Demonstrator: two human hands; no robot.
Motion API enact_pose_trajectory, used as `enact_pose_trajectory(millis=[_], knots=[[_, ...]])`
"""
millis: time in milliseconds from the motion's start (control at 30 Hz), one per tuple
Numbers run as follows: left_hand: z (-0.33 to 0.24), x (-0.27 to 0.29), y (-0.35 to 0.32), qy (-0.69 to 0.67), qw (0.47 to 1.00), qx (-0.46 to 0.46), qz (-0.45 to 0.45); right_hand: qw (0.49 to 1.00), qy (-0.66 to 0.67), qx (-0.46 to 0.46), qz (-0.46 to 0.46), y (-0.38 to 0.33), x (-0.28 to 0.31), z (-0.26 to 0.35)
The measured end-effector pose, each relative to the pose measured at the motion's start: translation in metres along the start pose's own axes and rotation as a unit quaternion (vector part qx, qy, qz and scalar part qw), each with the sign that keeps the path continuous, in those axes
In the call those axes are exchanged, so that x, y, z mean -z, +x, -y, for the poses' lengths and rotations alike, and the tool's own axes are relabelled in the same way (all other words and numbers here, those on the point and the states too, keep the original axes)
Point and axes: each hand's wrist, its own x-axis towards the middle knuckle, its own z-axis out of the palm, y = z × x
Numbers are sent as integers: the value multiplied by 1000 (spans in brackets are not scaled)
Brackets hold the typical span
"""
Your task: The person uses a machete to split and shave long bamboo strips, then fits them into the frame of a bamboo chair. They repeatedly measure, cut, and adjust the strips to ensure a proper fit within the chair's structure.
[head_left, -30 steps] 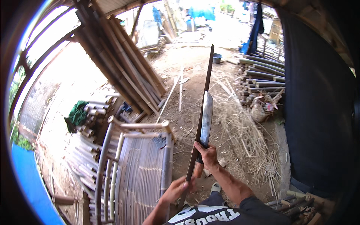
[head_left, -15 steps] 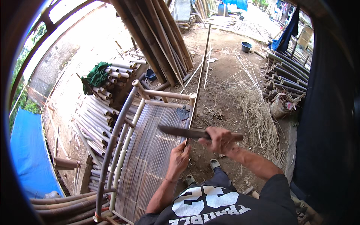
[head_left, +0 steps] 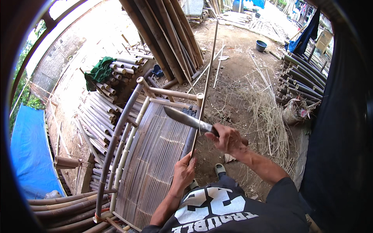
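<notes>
My left hand (head_left: 185, 169) is closed on the near end of a long, thin bamboo strip (head_left: 210, 66), which slants away from me. In my right hand (head_left: 227, 138) is the handle of a machete (head_left: 185, 118). Its broad blade points left and crosses the strip a little beyond my left hand. A thin pale sliver stands by the blade where it meets the strip. Both hands are at the right edge of a bamboo bench (head_left: 149, 163) with a slatted top. A dark cloth (head_left: 189, 111) lies on the bench's far end, partly behind the blade.
Stacked bamboo poles (head_left: 95, 120) lie left of the bench, with a green cloth (head_left: 103, 70) on top. Tall poles (head_left: 161, 39) lean beyond it. Pale shavings (head_left: 270, 124) cover the ground at right, near another pole stack (head_left: 301, 79). A dark bucket (head_left: 261, 46) stands farther off.
My right hand has moved the machete slightly away from me along the strip, and its blade now tilts more. My left hand stays on the strip. The view has shifted a little.
</notes>
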Motion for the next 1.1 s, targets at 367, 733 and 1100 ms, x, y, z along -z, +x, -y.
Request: enact_pose_trajectory(millis=[367, 733, 1100], knots=[[8, -5, -28, 3, 999, -26, 25, 996, -17, 56, -74, 20, 18, -57], [27, 6, -45, 98, 991, -81, 44, 988, -71, 111, -82, 6, 22, -71], [31, 12, -67, 138, 980, -125, 67, 983, -90, -147, -54, 23, 72, -113]])
